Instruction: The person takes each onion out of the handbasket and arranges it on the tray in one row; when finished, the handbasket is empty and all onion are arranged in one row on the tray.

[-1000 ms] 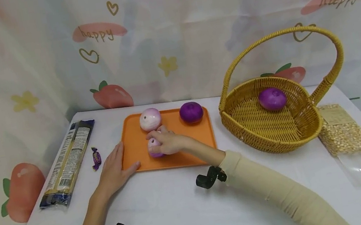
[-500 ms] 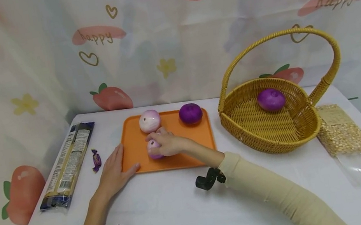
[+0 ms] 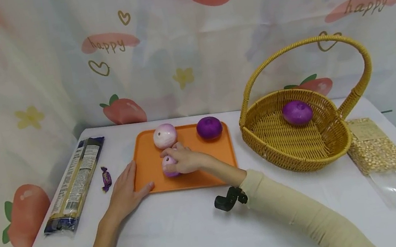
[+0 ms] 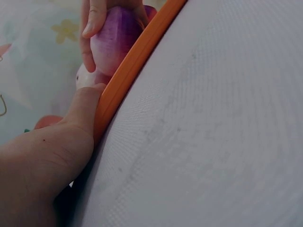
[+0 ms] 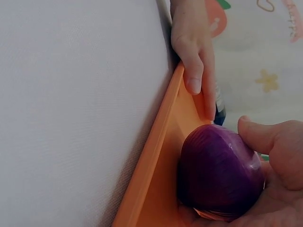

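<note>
On the orange tray (image 3: pixel 214 177), my right hand (image 3: pixel 190 160) grips a purple-and-white onion (image 3: pixel 169 169), fingers over its top and thumb at its near side. The right wrist view has this onion (image 5: pixel 220 172) darker purple, between thumb and fingers, close over the tray. At the tray's left front corner my left hand (image 3: pixel 124 195) rests with straight fingers along the left edge. Its thumb (image 4: pixel 83 106) lies over the front rim in the left wrist view. Behind the held onion sits a pale onion (image 3: pixel 165 136); a dark purple onion (image 3: pixel 209 128) lies at the tray's back right.
Right of the tray stands a wicker basket (image 3: pixel 277 158) with a tall handle and one purple onion (image 3: pixel 297 113) inside. Beside it lies a bag of yellowish grains (image 3: pixel 376 145). Leftward are a wrapped candy (image 3: pixel 106 179) and a long plastic package (image 3: pixel 75 184). A printed curtain hangs behind.
The head view shifts slightly, so everything sits a little lower in it. Both hands keep their places on the tray and the onion.
</note>
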Tool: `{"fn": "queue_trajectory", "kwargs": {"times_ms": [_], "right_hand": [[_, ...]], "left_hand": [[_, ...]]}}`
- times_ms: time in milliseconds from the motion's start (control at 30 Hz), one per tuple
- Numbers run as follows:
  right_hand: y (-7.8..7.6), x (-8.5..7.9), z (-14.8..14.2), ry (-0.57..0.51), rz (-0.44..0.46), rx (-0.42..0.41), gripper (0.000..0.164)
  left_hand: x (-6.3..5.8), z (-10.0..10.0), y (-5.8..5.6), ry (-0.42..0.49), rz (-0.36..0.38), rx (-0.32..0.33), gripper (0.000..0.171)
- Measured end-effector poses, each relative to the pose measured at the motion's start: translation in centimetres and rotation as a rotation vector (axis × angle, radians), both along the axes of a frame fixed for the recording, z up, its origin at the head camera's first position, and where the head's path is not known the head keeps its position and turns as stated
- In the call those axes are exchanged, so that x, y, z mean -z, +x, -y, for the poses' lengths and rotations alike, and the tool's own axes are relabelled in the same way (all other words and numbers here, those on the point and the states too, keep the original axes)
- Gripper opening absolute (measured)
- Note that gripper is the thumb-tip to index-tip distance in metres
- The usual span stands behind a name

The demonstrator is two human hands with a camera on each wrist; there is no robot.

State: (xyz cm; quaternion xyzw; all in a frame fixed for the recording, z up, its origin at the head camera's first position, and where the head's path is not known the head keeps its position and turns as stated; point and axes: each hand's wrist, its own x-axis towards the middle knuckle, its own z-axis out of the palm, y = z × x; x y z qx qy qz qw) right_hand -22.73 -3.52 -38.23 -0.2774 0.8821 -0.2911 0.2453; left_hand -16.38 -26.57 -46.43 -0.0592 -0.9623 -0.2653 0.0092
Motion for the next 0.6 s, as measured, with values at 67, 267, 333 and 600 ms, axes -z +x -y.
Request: {"fn": "queue_trajectory", "kwargs": {"times_ms": [67, 267, 333, 600], "right_hand": [[-0.01, 0.05, -0.04, -0.002, 0.002, 0.000, 0.050], [-0.08, 0.13, -0.15, -0.012, -0.001, -0.002, 0.050], [-0.12, 0.17, -0.19, -0.019, -0.003, -0.006, 0.050], [-0.32, 0.37, -0.19, -0.006, -0.013, -0.018, 0.051]], "left_hand": [[-0.03, -0.01, 0.05, 0.002, 0.004, -0.001, 0.093], [-0.28, -0.04, 0.12, 0.006, 0.007, 0.000, 0.093], [-0.31, -0.05, 0.14, 0.006, 0.000, -0.001, 0.093], [0.05, 0.06, 0.03, -0.003, -0.013, 0.000, 0.093]]}}
